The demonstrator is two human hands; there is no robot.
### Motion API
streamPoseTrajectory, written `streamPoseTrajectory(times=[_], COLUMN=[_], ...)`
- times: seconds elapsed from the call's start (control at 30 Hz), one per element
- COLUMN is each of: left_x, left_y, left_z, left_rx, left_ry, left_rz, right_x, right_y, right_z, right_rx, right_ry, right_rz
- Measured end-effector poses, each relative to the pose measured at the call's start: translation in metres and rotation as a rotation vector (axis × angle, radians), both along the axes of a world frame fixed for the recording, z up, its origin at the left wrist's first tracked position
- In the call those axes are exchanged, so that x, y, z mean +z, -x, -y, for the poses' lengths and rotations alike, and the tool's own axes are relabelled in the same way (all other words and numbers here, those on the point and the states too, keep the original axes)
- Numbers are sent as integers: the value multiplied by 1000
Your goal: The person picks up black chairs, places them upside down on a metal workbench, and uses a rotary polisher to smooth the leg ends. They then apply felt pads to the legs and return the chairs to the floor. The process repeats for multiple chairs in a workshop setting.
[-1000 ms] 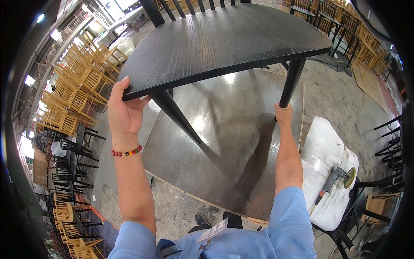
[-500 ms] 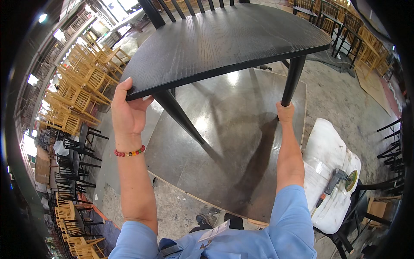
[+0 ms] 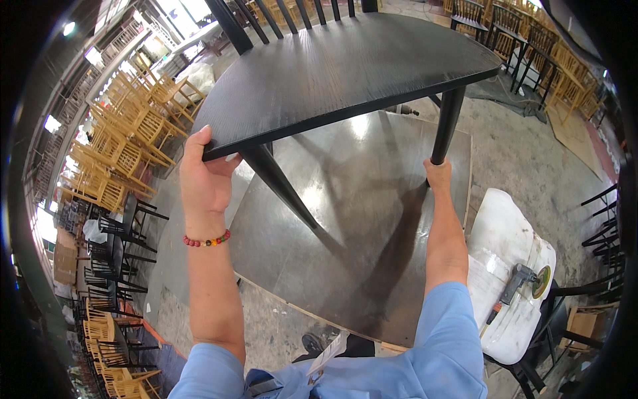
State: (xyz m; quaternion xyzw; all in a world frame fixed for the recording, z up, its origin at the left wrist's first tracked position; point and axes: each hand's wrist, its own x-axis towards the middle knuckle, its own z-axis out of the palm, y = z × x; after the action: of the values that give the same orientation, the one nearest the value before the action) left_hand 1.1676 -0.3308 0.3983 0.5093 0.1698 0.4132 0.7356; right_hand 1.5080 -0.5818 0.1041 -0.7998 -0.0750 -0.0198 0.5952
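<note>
Barely shifted: black chair (image 3: 345, 73) held up, left hand (image 3: 203, 179) clamping seat edge, right hand (image 3: 438, 176) wrapped round leg; white tag (image 3: 325, 356) at chest.

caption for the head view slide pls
Two hands, left and right, hold a black chair above a metal sheet.

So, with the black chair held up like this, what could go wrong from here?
1. The left hand grips only the seat's front corner of the black chair, and the right hand only one leg; the chair may twist or slip.
2. If it drops, its legs could dent the metal sheet below.
3. The angle grinder on the white-covered stand lies near the right elbow and might be knocked off.
</note>
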Motion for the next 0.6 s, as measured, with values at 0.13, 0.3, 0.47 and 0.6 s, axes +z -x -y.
streamPoseTrajectory(times=[0.13,0.3,0.47,0.6], left_x=[-2,-3,1,-1], left_y=[3,57,141,169], left_z=[-5,-42,-120,-152], left_rx=[2,-116,-228,-318], left_ry=[25,-8,-2,38], left_rz=[38,1,-41,-45], right_x=[19,26,17,20], right_y=[5,79,240,338], right_z=[5,33,47,50], right_rx=[8,60,102,-37], right_ry=[44,108,-70,-47], right_rz=[-43,-100,-200,-243])
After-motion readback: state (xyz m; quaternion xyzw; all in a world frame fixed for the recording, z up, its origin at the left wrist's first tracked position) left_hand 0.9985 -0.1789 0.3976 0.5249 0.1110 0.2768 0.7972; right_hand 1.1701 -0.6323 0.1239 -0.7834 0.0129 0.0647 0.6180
